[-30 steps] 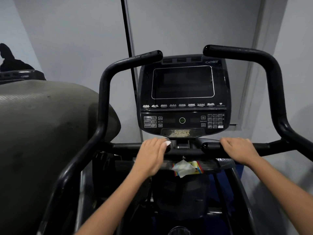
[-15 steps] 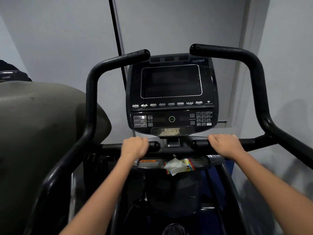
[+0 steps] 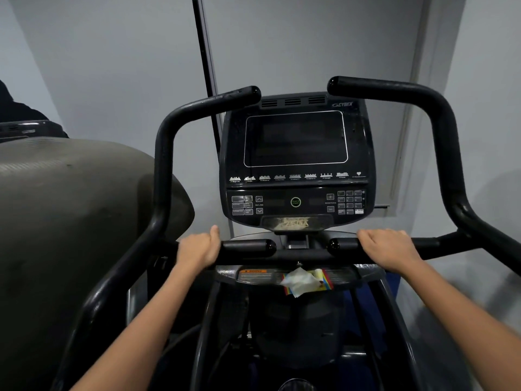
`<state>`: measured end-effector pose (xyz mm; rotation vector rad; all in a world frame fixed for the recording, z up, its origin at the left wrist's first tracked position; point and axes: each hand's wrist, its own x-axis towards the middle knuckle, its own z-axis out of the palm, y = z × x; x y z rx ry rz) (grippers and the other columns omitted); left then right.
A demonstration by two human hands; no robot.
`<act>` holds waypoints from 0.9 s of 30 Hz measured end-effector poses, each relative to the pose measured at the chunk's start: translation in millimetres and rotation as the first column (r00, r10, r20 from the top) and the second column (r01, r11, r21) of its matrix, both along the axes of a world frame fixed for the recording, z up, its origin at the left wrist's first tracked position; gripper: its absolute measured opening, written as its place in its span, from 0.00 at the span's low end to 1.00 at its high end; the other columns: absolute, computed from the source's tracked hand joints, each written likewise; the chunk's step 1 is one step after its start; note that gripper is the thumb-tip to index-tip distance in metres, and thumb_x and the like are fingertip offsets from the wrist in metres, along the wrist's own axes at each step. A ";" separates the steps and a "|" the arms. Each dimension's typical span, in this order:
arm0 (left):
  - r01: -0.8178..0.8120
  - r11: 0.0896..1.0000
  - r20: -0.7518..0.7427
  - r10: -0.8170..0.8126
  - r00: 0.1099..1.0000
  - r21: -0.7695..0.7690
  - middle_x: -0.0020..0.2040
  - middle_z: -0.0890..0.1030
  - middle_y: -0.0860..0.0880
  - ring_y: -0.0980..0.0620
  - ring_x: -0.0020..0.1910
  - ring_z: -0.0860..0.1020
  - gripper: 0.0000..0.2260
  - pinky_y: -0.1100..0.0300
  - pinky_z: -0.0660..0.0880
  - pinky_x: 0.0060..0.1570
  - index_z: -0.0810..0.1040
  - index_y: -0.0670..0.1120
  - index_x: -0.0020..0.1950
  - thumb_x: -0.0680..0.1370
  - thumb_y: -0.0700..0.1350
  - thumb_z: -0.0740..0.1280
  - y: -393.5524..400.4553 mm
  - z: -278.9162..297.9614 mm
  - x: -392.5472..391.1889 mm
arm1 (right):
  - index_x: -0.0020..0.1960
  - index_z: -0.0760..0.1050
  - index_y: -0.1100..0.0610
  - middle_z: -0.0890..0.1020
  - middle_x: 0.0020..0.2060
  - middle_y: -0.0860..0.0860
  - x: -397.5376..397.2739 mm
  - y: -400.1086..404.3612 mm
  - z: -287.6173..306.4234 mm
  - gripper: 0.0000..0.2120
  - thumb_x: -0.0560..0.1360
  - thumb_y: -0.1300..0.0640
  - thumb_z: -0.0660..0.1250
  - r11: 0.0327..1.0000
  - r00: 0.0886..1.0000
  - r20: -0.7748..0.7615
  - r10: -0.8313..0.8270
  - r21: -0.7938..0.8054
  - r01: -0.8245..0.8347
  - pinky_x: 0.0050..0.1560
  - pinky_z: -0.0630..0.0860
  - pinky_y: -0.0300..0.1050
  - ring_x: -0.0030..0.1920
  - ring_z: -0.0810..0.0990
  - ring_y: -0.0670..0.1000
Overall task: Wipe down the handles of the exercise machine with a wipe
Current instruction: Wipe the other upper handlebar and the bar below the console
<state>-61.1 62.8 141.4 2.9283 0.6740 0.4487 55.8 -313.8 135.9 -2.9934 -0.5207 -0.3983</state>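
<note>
The black exercise machine has two short inner handles below its console [image 3: 296,165]. My left hand [image 3: 198,249] grips the left short handle [image 3: 248,246] near its outer end, thumb up against the bar; no wipe shows under it. My right hand [image 3: 390,249] curls over the right short handle [image 3: 342,245]. The tall curved left handle [image 3: 163,153] and right handle [image 3: 442,142] rise on either side, untouched. A crumpled white wipe [image 3: 298,282] lies on a colourful packet on the small tray [image 3: 253,276] under the handles.
A large grey machine cover [image 3: 70,221] bulges close on the left. Grey walls stand behind, with a black vertical pole [image 3: 207,66] behind the console. Another dark machine [image 3: 25,131] sits at the far left.
My left hand has slid leftward along the left short handle, baring its rounded end; a white scrap seen at its fingertips a second ago is now hidden. The right hand kept its grip.
</note>
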 end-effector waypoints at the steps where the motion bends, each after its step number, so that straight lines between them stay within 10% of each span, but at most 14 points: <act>1: 0.007 1.000 -0.040 -0.008 0.999 -0.017 0.58 0.82 0.37 0.37 0.60 0.78 0.24 0.48 0.72 0.61 0.78 0.38 0.60 0.86 0.48 0.45 -13.6 3.5 7.9 | 0.35 0.65 0.53 0.82 0.44 0.52 0.2 0.2 0.0 0.19 0.82 0.52 0.46 1.000 1.000 -0.002 -0.001 0.002 0.001 0.47 0.66 0.50 0.44 0.76 0.57; 7: 0.377 0.921 0.172 -0.389 0.905 0.097 0.40 0.83 0.48 0.43 0.39 0.82 0.15 0.52 0.78 0.41 0.78 0.46 0.48 0.80 0.45 0.51 -118.0 -2.9 1.3 | 0.35 0.66 0.53 0.80 0.38 0.51 1.6 -1.8 -2.3 0.21 0.80 0.50 0.42 1.000 1.000 0.008 0.015 0.021 -0.015 0.46 0.67 0.50 0.42 0.76 0.55; 11: 0.483 0.833 0.356 -0.553 0.753 0.270 0.57 0.75 0.57 0.56 0.57 0.72 0.13 0.58 0.66 0.64 0.74 0.52 0.61 0.86 0.48 0.50 -93.8 -33.9 -18.0 | 0.35 0.65 0.53 0.82 0.39 0.52 2.5 -3.8 -5.2 0.21 0.81 0.49 0.42 0.999 0.999 0.043 0.020 0.034 -0.021 0.49 0.70 0.50 0.44 0.78 0.57; 14: 0.375 0.885 0.382 -0.459 0.802 0.275 0.48 0.76 0.55 0.51 0.51 0.75 0.16 0.55 0.69 0.56 0.74 0.52 0.53 0.85 0.49 0.47 -47.4 -36.3 -24.7 | 0.34 0.63 0.52 0.78 0.36 0.50 2.2 -3.4 -5.9 0.20 0.82 0.51 0.46 0.999 0.999 0.048 0.021 0.046 -0.023 0.53 0.73 0.52 0.46 0.80 0.58; 18: 0.100 0.994 0.040 -0.102 0.994 0.043 0.51 0.82 0.40 0.39 0.54 0.79 0.31 0.49 0.72 0.53 0.79 0.44 0.58 0.82 0.57 0.39 13.6 -10.1 -1.0 | 0.34 0.64 0.52 0.78 0.37 0.50 4.1 -2.4 -4.4 0.19 0.82 0.51 0.46 0.999 1.000 0.021 0.010 0.035 -0.011 0.55 0.72 0.53 0.46 0.79 0.57; 20: -0.029 0.983 -0.252 -0.019 0.968 -0.183 0.60 0.80 0.38 0.40 0.62 0.77 0.31 0.51 0.71 0.58 0.78 0.42 0.64 0.83 0.60 0.43 14.8 16.1 13.8 | 0.34 0.64 0.52 0.79 0.39 0.50 3.7 -1.8 -2.8 0.19 0.82 0.51 0.46 1.000 1.000 -0.002 0.007 0.029 -0.007 0.56 0.72 0.53 0.46 0.79 0.57; 22: -0.158 0.886 -0.473 -0.076 0.878 -0.435 0.48 0.83 0.39 0.44 0.48 0.81 0.30 0.56 0.73 0.47 0.80 0.40 0.52 0.81 0.61 0.47 -4.4 40.1 24.4 | 0.34 0.64 0.51 0.82 0.41 0.52 2.8 -0.7 0.0 0.19 0.82 0.51 0.46 0.999 1.000 -0.017 0.004 0.032 -0.003 0.56 0.72 0.53 0.46 0.79 0.57; 25: -0.159 0.796 -0.539 -0.234 0.809 -0.584 0.34 0.83 0.42 0.49 0.29 0.78 0.30 0.57 0.72 0.40 0.79 0.39 0.43 0.81 0.61 0.48 -46.6 51.5 39.6 | 0.33 0.63 0.51 0.83 0.43 0.52 2.0 0.0 2.2 0.19 0.82 0.51 0.47 1.000 1.000 -0.025 -0.004 0.016 0.004 0.55 0.72 0.53 0.47 0.79 0.57; 27: 0.015 0.862 -0.465 -0.287 0.838 -0.506 0.43 0.86 0.42 0.47 0.39 0.80 0.33 0.56 0.72 0.49 0.81 0.41 0.45 0.81 0.63 0.46 -75.7 42.4 47.6 | 0.34 0.64 0.52 0.82 0.43 0.52 2.4 -0.8 0.6 0.19 0.82 0.51 0.47 1.000 1.000 -0.028 -0.009 0.001 0.009 0.53 0.72 0.52 0.46 0.79 0.57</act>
